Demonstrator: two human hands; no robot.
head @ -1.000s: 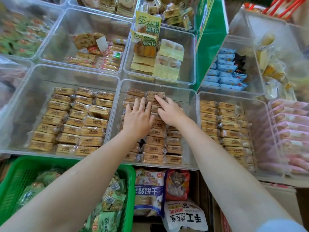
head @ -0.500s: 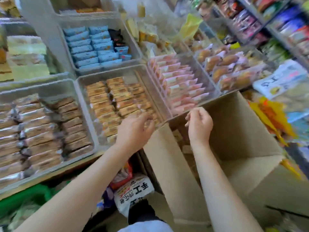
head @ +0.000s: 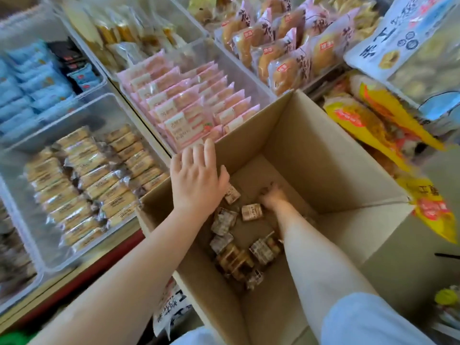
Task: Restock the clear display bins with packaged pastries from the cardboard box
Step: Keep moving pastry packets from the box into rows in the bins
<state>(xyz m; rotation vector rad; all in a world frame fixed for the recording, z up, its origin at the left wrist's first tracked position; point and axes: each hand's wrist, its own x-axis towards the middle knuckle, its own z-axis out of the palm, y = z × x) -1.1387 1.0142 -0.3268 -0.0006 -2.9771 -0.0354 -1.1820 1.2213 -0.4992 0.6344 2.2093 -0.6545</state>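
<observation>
Item: cardboard box (head: 311, 155), open-topped, standing at 5 o'clock of the display, its left wall just beside the bins.

Contents: a thin scatter of packaged pastries (head: 251, 212) on the box floor, lying at mixed angles, most of them at the 7 o'clock end of the floor. Stock is low.

Left hand (head: 199, 178): fingers straight and spread, palm down over the box's left rim at 10 o'clock. It holds nothing; whether it touches the rim cannot be told.

Right hand (head: 272, 195): deep in the box, down at the floor near its middle. The fingers are blurred, so neither their spread nor any hold on a packet can be made out.

Destination: clear display bin (head: 82, 180) at 9 o'clock of the box, holding rows of tan-wrapped pastries. A bin of pink packets (head: 189, 105) stands at 11 o'clock.

Risks, as judged:
- The slick, loose wrappers may slip from a hurried grab and drop back.
- A forearm lifting out could catch the box wall and shift or tip it.
- Packets could land in the neighbouring pink bin, which sits right against the box.
- Squeezing could crush the soft pastries.
</observation>
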